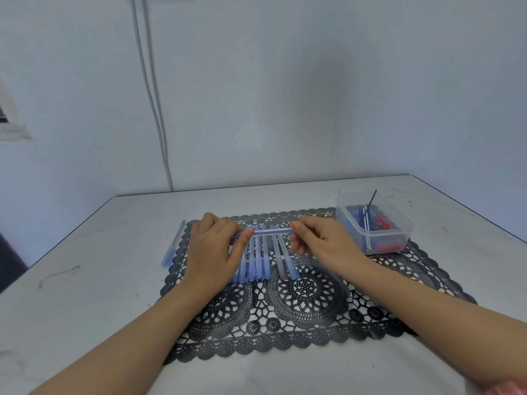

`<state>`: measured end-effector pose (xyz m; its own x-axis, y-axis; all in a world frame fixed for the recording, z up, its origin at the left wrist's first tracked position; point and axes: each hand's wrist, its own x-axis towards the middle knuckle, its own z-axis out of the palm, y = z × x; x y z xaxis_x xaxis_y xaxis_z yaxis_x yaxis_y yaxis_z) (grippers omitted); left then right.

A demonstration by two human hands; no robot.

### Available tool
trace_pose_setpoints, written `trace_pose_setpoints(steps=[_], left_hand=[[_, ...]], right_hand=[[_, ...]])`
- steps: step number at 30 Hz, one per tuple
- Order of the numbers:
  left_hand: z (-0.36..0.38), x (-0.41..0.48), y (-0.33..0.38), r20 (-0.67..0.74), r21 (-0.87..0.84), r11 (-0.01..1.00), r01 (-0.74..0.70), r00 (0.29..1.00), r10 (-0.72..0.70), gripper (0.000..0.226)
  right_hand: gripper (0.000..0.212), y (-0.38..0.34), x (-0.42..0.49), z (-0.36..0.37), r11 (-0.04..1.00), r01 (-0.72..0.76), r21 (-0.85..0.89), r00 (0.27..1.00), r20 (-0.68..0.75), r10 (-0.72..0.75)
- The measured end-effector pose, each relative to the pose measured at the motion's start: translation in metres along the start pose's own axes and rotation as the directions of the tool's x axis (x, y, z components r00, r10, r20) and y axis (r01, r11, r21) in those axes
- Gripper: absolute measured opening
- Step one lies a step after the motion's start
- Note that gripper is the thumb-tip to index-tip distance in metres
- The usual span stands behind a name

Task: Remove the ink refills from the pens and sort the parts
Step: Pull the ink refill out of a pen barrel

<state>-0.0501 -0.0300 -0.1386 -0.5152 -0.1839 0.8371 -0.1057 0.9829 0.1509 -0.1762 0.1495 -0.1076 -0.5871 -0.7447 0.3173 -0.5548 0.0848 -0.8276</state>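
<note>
A blue pen (pixel 271 231) was held level above the black lace mat (pixel 285 323): the left hand (pixel 211 252) pinched one end and the right hand (pixel 322 240) the other. Any print on it was too blurred to read. More blue pens (pixel 258 263) lay in a row beneath; a clear box (pixel 395 238) perhaps held caps.

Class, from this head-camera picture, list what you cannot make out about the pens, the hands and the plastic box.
Head view, held pen: ends covered by left hand and right hand; refill's state hidden.
Row of pens: far ends behind the hands; count unclear.
Plastic box: parts inside blurred through its cloudy wall.
Pink thing: cut off at the bottom right corner.
</note>
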Motion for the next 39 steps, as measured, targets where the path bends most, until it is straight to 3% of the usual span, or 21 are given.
trace_pose_setpoints(steps=[3, 8, 13, 17, 20, 23, 27, 34, 39], left_hand=[[0.001, 0.0, 0.0, -0.008, 0.006, 1.0, -0.012, 1.0, 0.012, 0.037], [0.0, 0.0, -0.001, -0.017, -0.008, 1.0, 0.002, 1.0, -0.002, 0.051], [0.0, 0.001, 0.0, -0.01, 0.002, 1.0, -0.012, 1.0, 0.012, 0.045], [0.001, 0.0, -0.001, -0.018, -0.008, 1.0, 0.001, 1.0, -0.001, 0.051], [0.0, 0.0, -0.001, -0.011, -0.007, 1.0, 0.002, 1.0, -0.002, 0.052], [0.001, 0.0, 0.0, -0.013, -0.002, 1.0, -0.01, 1.0, 0.01, 0.042], [0.001, 0.0, -0.001, -0.018, -0.014, 1.0, -0.005, 1.0, 0.004, 0.047], [-0.001, 0.001, 0.001, -0.018, -0.014, 1.0, -0.015, 1.0, 0.015, 0.05], [0.0, 0.0, 0.0, -0.021, -0.016, 1.0, -0.02, 1.0, 0.019, 0.05]], right_hand=[[0.03, 0.001, -0.001, -0.001, 1.0, -0.003, -0.008, 1.0, -0.017, 0.003], [0.009, 0.004, 0.0, -0.002, 0.994, 0.059, -0.093, 0.998, -0.007, -0.06], [0.027, 0.002, -0.001, -0.003, 0.99, 0.06, -0.126, 0.998, -0.029, -0.064], [0.005, 0.006, 0.001, -0.002, 0.983, 0.109, -0.15, 0.993, -0.025, -0.114], [0.003, 0.005, 0.001, -0.003, 0.974, 0.132, -0.186, 0.989, -0.04, -0.142], [0.018, 0.005, 0.001, -0.003, 0.965, 0.137, -0.225, 0.988, -0.037, -0.149], [0.01, 0.009, 0.002, -0.002, 0.959, 0.159, -0.234, 0.986, -0.012, -0.166], [0.021, 0.007, 0.002, -0.004, 0.949, 0.186, -0.256, 0.98, -0.018, -0.197], [0.015, 0.009, 0.001, -0.002, 0.944, 0.207, -0.258, 0.976, -0.017, -0.219]])
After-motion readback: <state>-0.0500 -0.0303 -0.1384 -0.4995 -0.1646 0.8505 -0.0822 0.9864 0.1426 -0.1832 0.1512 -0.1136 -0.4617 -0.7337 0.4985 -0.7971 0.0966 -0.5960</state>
